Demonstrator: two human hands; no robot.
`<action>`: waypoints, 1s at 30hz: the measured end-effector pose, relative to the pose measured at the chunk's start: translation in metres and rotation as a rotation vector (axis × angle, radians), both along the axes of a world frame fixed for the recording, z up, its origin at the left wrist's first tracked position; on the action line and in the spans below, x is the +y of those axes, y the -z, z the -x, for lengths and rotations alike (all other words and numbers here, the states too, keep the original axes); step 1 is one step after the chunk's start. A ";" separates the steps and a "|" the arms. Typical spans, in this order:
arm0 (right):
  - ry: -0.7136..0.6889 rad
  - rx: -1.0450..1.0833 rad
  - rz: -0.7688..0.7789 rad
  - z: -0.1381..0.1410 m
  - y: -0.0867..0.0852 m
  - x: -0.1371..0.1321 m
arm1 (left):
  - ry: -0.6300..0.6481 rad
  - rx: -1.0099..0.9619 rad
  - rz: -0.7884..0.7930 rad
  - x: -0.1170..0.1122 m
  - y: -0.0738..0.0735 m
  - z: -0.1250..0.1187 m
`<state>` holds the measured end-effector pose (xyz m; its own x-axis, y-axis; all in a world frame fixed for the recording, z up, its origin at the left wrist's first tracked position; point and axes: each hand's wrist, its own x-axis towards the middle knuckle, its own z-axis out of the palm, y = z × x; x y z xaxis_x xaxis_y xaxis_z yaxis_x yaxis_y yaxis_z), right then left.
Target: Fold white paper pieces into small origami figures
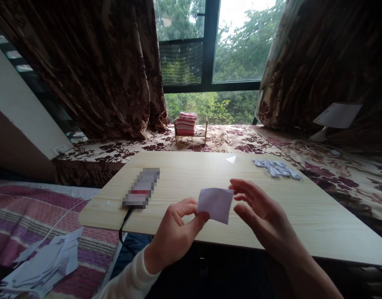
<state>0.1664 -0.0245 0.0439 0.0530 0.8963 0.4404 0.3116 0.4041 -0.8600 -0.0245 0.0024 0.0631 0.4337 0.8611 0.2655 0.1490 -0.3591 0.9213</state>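
Paper [215, 204] — face toward camera, slightly tilted — long axis unclear

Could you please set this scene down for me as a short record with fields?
Left hand: pinches a small sheet of paper above the table
Right hand: open and curved beside the sheet's right edge; contact unclear
Table, far right: a cluster of folded paper pieces
Table, left: a pixelated object with a dark strap at its near end
Lower left: loose paper sheets on a striped cover
Beyond the table: striped cloths stacked on a small stand
Far right: a lamp
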 end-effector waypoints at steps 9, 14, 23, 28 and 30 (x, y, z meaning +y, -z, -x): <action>0.026 0.186 0.045 0.046 0.020 -0.011 | -0.210 -0.230 0.157 -0.019 0.030 -0.016; 0.011 0.217 0.017 0.046 0.022 -0.006 | -0.205 -0.219 0.137 -0.020 0.029 -0.020; 0.011 0.278 0.021 0.048 0.026 -0.010 | -0.210 -0.205 0.105 -0.022 0.030 -0.018; -0.025 0.315 0.029 0.054 0.022 -0.011 | -0.250 -0.182 0.044 -0.028 0.029 -0.017; 0.040 0.336 0.053 0.044 0.025 -0.009 | -0.274 -0.174 0.045 -0.025 0.030 -0.010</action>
<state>0.1222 -0.0330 0.0192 0.2231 0.9116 0.3453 0.0220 0.3495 -0.9367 -0.0140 -0.0224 0.0328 0.1355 0.9520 0.2746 0.0732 -0.2860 0.9554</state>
